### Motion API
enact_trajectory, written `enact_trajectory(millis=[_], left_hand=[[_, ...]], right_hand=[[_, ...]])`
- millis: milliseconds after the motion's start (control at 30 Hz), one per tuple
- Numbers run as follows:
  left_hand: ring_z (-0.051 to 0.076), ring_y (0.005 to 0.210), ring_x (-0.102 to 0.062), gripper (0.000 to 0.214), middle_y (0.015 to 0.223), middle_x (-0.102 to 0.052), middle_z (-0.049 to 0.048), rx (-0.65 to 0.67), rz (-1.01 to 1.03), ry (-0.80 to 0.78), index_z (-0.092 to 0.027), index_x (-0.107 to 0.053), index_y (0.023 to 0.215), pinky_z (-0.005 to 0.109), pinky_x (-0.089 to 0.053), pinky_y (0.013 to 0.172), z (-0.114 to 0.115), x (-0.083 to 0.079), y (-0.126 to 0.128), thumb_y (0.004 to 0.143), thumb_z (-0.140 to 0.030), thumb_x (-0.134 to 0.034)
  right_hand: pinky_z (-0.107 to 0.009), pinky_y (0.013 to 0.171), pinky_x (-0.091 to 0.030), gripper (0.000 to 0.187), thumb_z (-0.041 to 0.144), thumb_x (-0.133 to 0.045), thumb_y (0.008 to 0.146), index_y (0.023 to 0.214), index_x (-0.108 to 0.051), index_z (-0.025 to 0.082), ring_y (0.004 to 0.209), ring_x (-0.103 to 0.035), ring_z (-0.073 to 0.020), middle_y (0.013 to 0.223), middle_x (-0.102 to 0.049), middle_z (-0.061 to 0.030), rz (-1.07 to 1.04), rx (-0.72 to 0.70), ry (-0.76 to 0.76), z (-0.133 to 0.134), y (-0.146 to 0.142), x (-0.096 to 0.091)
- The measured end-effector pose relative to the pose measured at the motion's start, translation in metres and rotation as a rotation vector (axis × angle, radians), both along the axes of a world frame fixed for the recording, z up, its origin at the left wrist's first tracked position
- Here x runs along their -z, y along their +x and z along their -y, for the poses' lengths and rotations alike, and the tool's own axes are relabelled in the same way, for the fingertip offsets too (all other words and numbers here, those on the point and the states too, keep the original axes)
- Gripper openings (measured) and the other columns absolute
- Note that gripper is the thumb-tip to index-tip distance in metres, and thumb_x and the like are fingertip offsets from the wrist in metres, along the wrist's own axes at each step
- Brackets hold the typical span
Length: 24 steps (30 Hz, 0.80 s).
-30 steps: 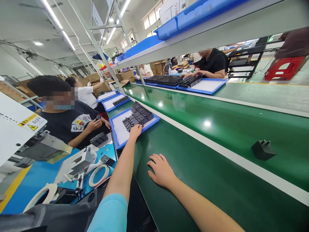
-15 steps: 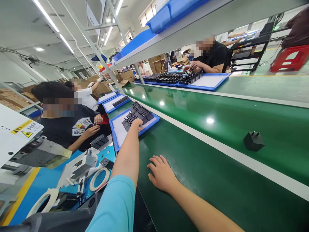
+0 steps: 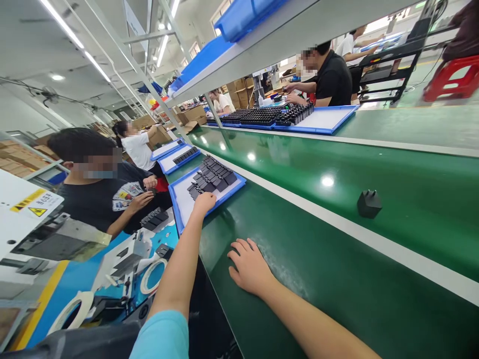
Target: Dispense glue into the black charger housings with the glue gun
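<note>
My left hand (image 3: 205, 202) reaches over the near edge of a blue-rimmed tray (image 3: 229, 196). Its fingers are curled beside the black plug adapters (image 3: 220, 178), which stand in rows on the tray's white liner. What those fingers hold, if anything, is hidden by the hand. On the green work surface, my right hand (image 3: 250, 267) rests palm down with fingers apart and nothing in it. A single black plug adapter (image 3: 369, 204) sits on the green conveyor belt, prongs up, to the far right of that hand.
A co-worker (image 3: 97, 189) sits to the left, handling a small dark part. Nearby are a press machine (image 3: 33, 219) and rolls of tape (image 3: 153, 276). Trays packed with black adapters (image 3: 258, 117) line the far side, below a shelf (image 3: 284, 47) with blue trays.
My left hand has drawn back slightly left and nearer, to the tray's front edge. The lone adapter on the belt has shifted left and away. My right hand stays put.
</note>
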State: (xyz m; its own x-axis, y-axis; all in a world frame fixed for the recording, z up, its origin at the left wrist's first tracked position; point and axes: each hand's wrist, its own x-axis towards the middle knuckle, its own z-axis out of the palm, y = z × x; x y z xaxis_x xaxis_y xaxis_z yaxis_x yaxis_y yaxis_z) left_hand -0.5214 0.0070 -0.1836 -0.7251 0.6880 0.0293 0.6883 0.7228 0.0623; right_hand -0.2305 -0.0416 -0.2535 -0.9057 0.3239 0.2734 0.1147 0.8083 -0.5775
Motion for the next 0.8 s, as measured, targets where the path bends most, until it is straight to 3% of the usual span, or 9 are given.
enact_trajectory(millis=[100, 200, 600, 700, 800], left_hand=[[0.022, 0.102, -0.063, 0.039, 0.104, -0.068, 0.0143, -0.043, -0.020, -0.039, -0.010, -0.068, 0.097, 0.043, -0.046, 0.095, 0.029, 0.008, 0.007, 0.095, -0.040, -0.044], [0.022, 0.104, -0.062, 0.038, 0.108, -0.067, 0.0140, -0.070, -0.036, -0.044, -0.010, -0.067, 0.102, 0.043, -0.045, 0.096, 0.040, 0.014, 0.009, 0.096, -0.037, -0.041], [0.021, 0.105, -0.061, 0.032, 0.112, -0.066, 0.0138, -0.112, -0.067, -0.017, -0.011, -0.064, 0.110, 0.038, -0.045, 0.095, 0.027, 0.011, -0.016, 0.094, -0.029, -0.043], [0.028, 0.101, -0.063, 0.028, 0.103, -0.068, 0.0189, -0.130, -0.053, -0.046, -0.009, -0.068, 0.100, 0.037, -0.049, 0.088, 0.025, 0.000, -0.014, 0.087, -0.023, -0.048], [0.039, 0.098, -0.063, 0.031, 0.093, -0.068, 0.0238, -0.124, -0.060, -0.045, -0.006, -0.069, 0.089, 0.046, -0.050, 0.083, 0.014, -0.010, -0.002, 0.084, -0.027, -0.047]], right_hand=[[-0.048, 0.115, -0.025, 0.029, 0.031, -0.047, 0.088, 0.113, -0.058, 0.021, 0.132, -0.037, -0.0239, 0.133, -0.050, -0.0066, 0.009, 0.003, -0.003, 0.000, 0.001, -0.001], [-0.048, 0.116, -0.024, 0.028, 0.031, -0.047, 0.088, 0.112, -0.058, 0.022, 0.132, -0.037, -0.0234, 0.133, -0.050, -0.0063, 0.010, 0.003, -0.005, 0.000, 0.002, -0.001], [-0.048, 0.115, -0.025, 0.029, 0.033, -0.048, 0.087, 0.113, -0.057, 0.022, 0.132, -0.038, -0.0227, 0.132, -0.050, -0.0058, -0.005, 0.011, 0.015, -0.001, -0.002, 0.001], [-0.048, 0.114, -0.027, 0.031, 0.036, -0.050, 0.086, 0.112, -0.057, 0.022, 0.130, -0.039, -0.0223, 0.130, -0.051, -0.0053, -0.021, 0.013, 0.046, -0.001, -0.004, 0.002], [-0.048, 0.113, -0.029, 0.031, 0.037, -0.051, 0.085, 0.111, -0.058, 0.022, 0.128, -0.039, -0.0214, 0.128, -0.052, -0.0041, -0.040, 0.023, 0.091, -0.001, -0.005, 0.004]])
